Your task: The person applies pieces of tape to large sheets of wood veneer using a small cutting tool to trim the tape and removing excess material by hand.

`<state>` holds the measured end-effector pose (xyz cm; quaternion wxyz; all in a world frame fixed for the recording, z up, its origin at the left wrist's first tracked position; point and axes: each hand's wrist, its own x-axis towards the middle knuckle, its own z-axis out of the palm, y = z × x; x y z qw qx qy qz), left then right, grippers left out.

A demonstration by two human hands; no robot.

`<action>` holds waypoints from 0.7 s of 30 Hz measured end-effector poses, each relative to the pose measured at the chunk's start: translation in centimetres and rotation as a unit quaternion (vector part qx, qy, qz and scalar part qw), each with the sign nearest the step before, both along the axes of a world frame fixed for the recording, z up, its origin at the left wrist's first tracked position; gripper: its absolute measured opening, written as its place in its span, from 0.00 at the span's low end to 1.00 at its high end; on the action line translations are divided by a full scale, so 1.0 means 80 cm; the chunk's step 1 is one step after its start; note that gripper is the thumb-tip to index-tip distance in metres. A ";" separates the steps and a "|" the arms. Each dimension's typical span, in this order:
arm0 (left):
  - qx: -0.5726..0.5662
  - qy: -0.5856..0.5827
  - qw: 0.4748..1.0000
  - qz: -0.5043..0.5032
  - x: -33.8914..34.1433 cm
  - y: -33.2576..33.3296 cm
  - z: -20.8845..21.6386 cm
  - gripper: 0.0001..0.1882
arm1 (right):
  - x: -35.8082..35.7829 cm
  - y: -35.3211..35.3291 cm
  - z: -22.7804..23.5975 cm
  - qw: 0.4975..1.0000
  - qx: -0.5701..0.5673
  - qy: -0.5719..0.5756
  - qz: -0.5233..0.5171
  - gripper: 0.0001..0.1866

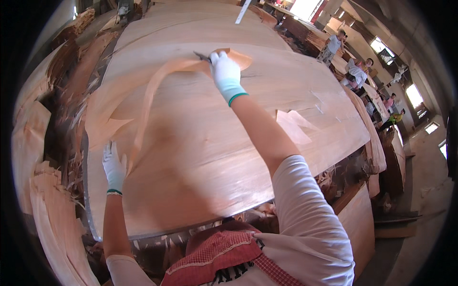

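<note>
A wide, pale wood veneer sheet [229, 128] lies before me on a stack. My right hand [224, 71], white-gloved with a green cuff, is reached out to its far part and closed round a dark pointed tool [202, 56], whose blade looks like a knife's. A loose veneer strip [151, 90] curves from under that hand toward me; its wider curled end [240, 59] shows beside the fingers. My left hand [114, 167], also gloved, rests near the sheet's left edge with fingers stretched out and thumb apart. The strip's narrow lower end passes close to that thumb.
A torn veneer scrap [294, 126] lies on the sheet at right. Stacked, ragged veneer [57, 209] lines the left side. A white strip [243, 12] stands out at the far end. Several people, one in a light shirt [334, 44], are along benches at far right.
</note>
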<state>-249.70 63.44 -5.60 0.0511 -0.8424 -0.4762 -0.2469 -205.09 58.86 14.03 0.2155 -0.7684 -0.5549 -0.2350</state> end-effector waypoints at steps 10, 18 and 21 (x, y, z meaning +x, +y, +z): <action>-0.129 -0.176 0.953 -0.212 0.330 0.027 0.164 0.18 | 0.190 -0.112 -0.094 0.892 0.126 0.429 0.062 0.14; -0.078 -0.432 0.865 -0.244 0.619 0.118 0.407 0.27 | 0.271 -0.198 -0.043 0.748 0.140 0.637 0.124 0.18; -0.169 -0.460 0.831 -0.263 0.650 0.107 0.440 0.19 | 0.275 -0.201 -0.012 0.755 0.137 0.631 0.110 0.17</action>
